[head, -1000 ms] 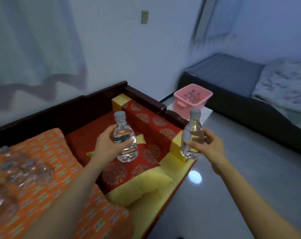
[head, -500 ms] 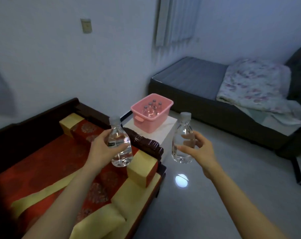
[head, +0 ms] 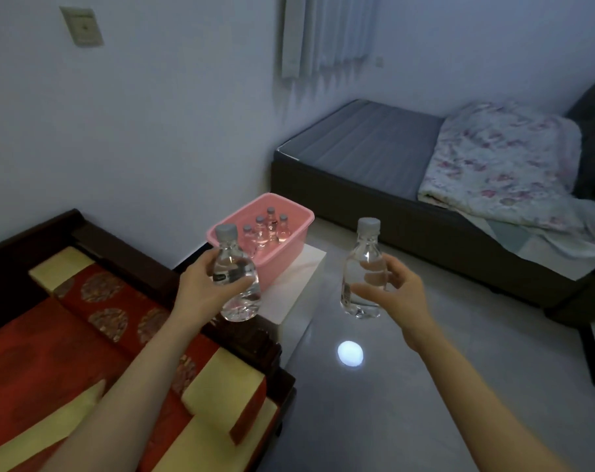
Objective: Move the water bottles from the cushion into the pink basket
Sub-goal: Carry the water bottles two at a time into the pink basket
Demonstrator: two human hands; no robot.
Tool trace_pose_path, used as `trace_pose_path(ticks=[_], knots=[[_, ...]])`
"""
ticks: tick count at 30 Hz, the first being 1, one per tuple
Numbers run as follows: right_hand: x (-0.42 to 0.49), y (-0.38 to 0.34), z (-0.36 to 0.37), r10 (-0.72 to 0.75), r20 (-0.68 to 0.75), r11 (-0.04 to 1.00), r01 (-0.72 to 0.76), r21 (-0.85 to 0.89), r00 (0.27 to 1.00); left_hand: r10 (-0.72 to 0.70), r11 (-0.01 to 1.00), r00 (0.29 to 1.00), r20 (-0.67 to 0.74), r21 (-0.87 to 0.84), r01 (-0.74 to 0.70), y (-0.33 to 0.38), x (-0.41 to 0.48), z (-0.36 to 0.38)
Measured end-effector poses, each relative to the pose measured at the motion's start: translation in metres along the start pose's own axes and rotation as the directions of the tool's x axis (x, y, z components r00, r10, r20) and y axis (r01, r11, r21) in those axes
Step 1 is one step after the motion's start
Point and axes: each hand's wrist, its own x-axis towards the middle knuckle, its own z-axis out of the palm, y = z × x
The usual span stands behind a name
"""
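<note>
Left hand point(head: 200, 291) gripping the left bottle point(head: 235, 277), right hand point(head: 401, 294) gripping the right bottle point(head: 364, 267). Both held by the body, caps up, so they can go in standing like the several bottles point(head: 265, 229) already inside the pink basket point(head: 303, 214). Left bottle is just in front of the basket's near wall. Right bottle is off to the basket's right, over the floor. Neither is in yet. Basket sits raised on a white block point(head: 303, 270), so I reckon it's a reach forward, then lower.

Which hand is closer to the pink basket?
Left. The left hand, holding a bottle, is just in front of the pink basket. The right hand is farther off to its right, above the floor.
</note>
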Motion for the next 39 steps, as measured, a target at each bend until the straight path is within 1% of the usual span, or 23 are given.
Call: trace_pose_path(ticks=[3, 5, 9, 12, 16, 20, 23, 26, 31, 33, 39], knots=[[0.059, 0.006, -0.014, 0.020, 0.038, 0.999, -0.018, -0.048, 0.999, -0.023, 0.999, 0.999, -0.027, 0.027, 0.024, -0.003, 0.046, 0.033], [0.087, 0.009, -0.025, 0.023, 0.062, 0.997, -0.019, -0.071, 0.998, -0.059, 0.997, 0.998, -0.013, 0.050, 0.059, -0.004, 0.067, 0.048], [0.157, 0.013, -0.043, 0.057, 0.086, 0.997, -0.052, -0.064, 0.995, -0.113, 0.990, 0.993, -0.027, 0.083, 0.115, -0.004, 0.120, 0.073], [0.212, 0.015, -0.049, 0.024, 0.117, 0.998, -0.017, -0.059, 0.993, -0.119, 0.990, 0.988, -0.097, 0.066, 0.126, -0.001, 0.160, 0.088], [0.294, 0.022, -0.051, -0.001, 0.237, 0.999, 0.011, -0.039, 0.971, -0.156, 0.987, 0.961, -0.226, -0.006, 0.159, 0.000, 0.206, 0.114], [0.377, 0.021, -0.037, -0.032, 0.350, 0.999, 0.043, -0.026, 0.936, -0.173, 0.984, 0.915, -0.364, -0.019, 0.179, 0.002, 0.246, 0.132], [0.433, 0.017, -0.020, -0.037, 0.454, 0.996, 0.071, -0.056, 0.890, -0.185, 0.980, 0.870, -0.456, -0.019, 0.199, 0.004, 0.265, 0.145], [0.474, 0.018, 0.009, -0.040, 0.549, 0.996, 0.075, -0.041, 0.835, -0.229, 0.970, 0.838, -0.495, -0.043, 0.239, -0.007, 0.273, 0.147], [0.515, 0.040, 0.078, -0.011, 0.634, 0.997, 0.054, -0.049, 0.774, -0.321, 0.937, 0.769, -0.553, -0.070, 0.341, -0.041, 0.281, 0.141], [0.529, 0.057, 0.110, 0.004, 0.673, 0.997, 0.046, -0.058, 0.740, -0.358, 0.923, 0.746, -0.562, -0.093, 0.373, -0.061, 0.293, 0.136], [0.557, 0.102, 0.176, 0.097, 0.731, 0.992, -0.010, -0.122, 0.675, -0.428, 0.881, 0.719, -0.548, -0.074, 0.468, -0.110, 0.333, 0.136]])
